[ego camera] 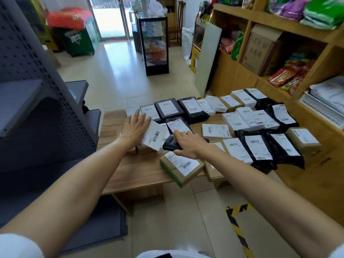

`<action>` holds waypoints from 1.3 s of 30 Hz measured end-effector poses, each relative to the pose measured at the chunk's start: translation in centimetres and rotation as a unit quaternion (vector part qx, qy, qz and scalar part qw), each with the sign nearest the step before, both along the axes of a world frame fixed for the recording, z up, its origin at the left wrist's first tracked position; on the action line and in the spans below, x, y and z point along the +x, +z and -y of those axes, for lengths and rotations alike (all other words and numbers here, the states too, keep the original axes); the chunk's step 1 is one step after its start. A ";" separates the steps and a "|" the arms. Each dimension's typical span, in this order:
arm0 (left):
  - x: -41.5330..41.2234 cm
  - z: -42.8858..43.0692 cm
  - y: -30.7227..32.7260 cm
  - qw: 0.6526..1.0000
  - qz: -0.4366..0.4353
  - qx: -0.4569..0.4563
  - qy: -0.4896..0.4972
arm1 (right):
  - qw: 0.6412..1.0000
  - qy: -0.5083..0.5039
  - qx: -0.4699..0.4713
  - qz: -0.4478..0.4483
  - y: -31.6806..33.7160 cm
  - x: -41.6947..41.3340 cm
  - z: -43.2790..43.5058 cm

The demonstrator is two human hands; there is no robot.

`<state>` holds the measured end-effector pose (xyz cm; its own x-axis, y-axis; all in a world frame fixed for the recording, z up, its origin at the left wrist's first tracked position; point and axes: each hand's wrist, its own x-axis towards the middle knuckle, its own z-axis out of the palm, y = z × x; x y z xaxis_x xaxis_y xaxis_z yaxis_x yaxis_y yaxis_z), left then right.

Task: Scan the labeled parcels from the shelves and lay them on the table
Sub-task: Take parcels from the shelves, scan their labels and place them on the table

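Head view: a person leans over a low wooden surface (pixel 130 174), both bare arms stretched out above it.
Left hand (pixel 135 127): the fingers (pixel 141 119) are straight and slightly spread, lying against the left edge of the tilted parcel. The thumb is hidden, so whether it holds the parcel from below cannot be told.
Tilted parcel (pixel 153 135): a flat package with its white barcode label facing up, raised at an angle over the left part of the surface, just beside the scanner.
Right hand (pixel 188 144): curled round the scanner and gripping it from above.
Scanner (pixel 170 144): black, with its head towards the tilted parcel's lower corner. Whether the two touch cannot be told.
Laid parcels (pixel 238 120): many white boxes, black bags and cardboard packs lie label-up in rows across the middle and right of the surface, packed close together.
Cardboard parcel (pixel 181 168): lies below the right hand at the near edge, one corner overhanging it.
Wooden shelves (pixel 260 21): stand to the right, holding snack packets and boxes.
Grey rack (pixel 28 71): perforated metal, stands to the left.
Floor tape (pixel 236 224): yellow-and-black stripes on pale tiles.
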<state>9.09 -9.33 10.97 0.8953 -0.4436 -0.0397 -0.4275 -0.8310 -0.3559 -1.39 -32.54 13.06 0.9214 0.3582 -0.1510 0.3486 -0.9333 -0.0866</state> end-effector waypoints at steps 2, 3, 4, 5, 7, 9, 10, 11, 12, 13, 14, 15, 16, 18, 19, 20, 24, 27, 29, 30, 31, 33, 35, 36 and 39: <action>-0.3 1.2 0.0 1.000 -0.001 -0.002 0.008 | 1.000 0.017 -0.011 0.001 0.2 0.1 1.3; -0.5 1.8 0.1 1.000 -0.001 -0.004 0.010 | 1.000 0.022 -0.014 0.000 0.3 0.1 2.0; -0.7 2.4 0.0 1.000 0.000 -0.006 0.011 | 1.000 0.025 -0.014 0.000 0.3 0.2 2.8; -0.8 3.0 0.0 1.000 0.000 -0.011 0.012 | 1.000 0.027 -0.014 0.001 0.4 0.2 3.5; -1.3 4.1 -0.4 0.999 -0.008 -0.031 0.018 | 0.999 0.036 -0.013 -0.002 0.5 0.3 4.8; -2.0 5.1 -0.8 0.998 -0.009 -0.049 0.028 | 0.999 0.047 -0.015 -0.006 0.4 0.3 5.9; -2.4 5.5 -0.9 0.998 -0.008 -0.053 0.033 | 0.999 0.051 -0.014 -0.004 0.3 0.2 6.3; -2.7 5.8 -1.0 0.998 -0.009 -0.056 0.040 | 0.998 0.055 -0.014 -0.003 0.1 0.2 6.7; -3.1 6.1 -1.1 0.997 -0.013 -0.055 0.050 | 0.998 0.058 -0.013 0.000 0.0 0.2 7.0; -3.6 6.3 -1.1 0.996 -0.020 -0.053 0.062 | 0.998 0.061 -0.013 0.002 -0.2 0.2 7.3; -4.0 6.5 -1.2 0.995 -0.028 -0.053 0.076 | 0.998 0.065 -0.009 0.001 -0.3 0.3 7.5; -4.6 6.5 -1.4 0.994 -0.036 -0.060 0.089 | 0.998 0.065 -0.004 -0.003 -0.5 0.3 7.7; -5.3 6.3 -1.7 0.991 -0.043 -0.069 0.104 | 0.998 0.065 0.002 -0.013 -0.7 0.4 7.8; -6.9 5.6 -2.3 0.986 -0.051 -0.076 0.136 | 0.997 0.068 0.015 -0.033 -1.3 0.7 7.6; -7.9 5.0 -3.0 0.983 -0.056 -0.077 0.155 | 0.996 0.075 0.018 -0.043 -1.8 0.8 7.3; -8.9 4.3 -3.6 0.981 -0.060 -0.077 0.169 | 0.995 0.080 0.019 -0.049 -2.3 0.8 7.0; -14.7 0.1 -7.3 0.959 -0.085 -0.095 0.253 | 0.988 0.130 0.012 -0.087 -5.3 0.3 3.4; -20.9 -3.8 -9.9 0.928 -0.111 -0.121 0.334 | 0.975 0.179 0.019 -0.132 -7.8 -0.9 -1.1; -24.8 -6.7 -10.7 0.907 -0.105 -0.134 0.386 | 0.964 0.219 0.006 -0.153 -9.1 -1.9 -4.8; -26.5 -8.1 -10.6 0.895 -0.098 -0.139 0.412 | 0.958 0.241 -0.004 -0.158 -9.2 -2.4 -6.8; -28.2 -9.7 -10.5 0.882 -0.093 -0.144 0.439 | 0.951 0.264 -0.010 -0.160 -9.3 -3.0 -8.9; -31.3 -12.7 -9.9 0.853 -0.080 -0.161 0.489 | 0.937 0.307 -0.007 -0.164 -9.1 -4.2 -13.1; -34.2 -15.7 -9.4 0.827 -0.057 -0.177 0.531 | 0.928 0.337 -0.003 -0.160 -8.9 -5.5 -17.4; -35.6 -17.2 -9.4 0.814 -0.049 -0.183 0.549 | 0.925 0.348 -0.003 -0.154 -8.7 -6.3 -19.6; -40.1 -21.3 -9.8 0.778 -0.038 -0.199 0.595 | 0.916 0.374 0.005 -0.145 -8.6 -8.9 -26.5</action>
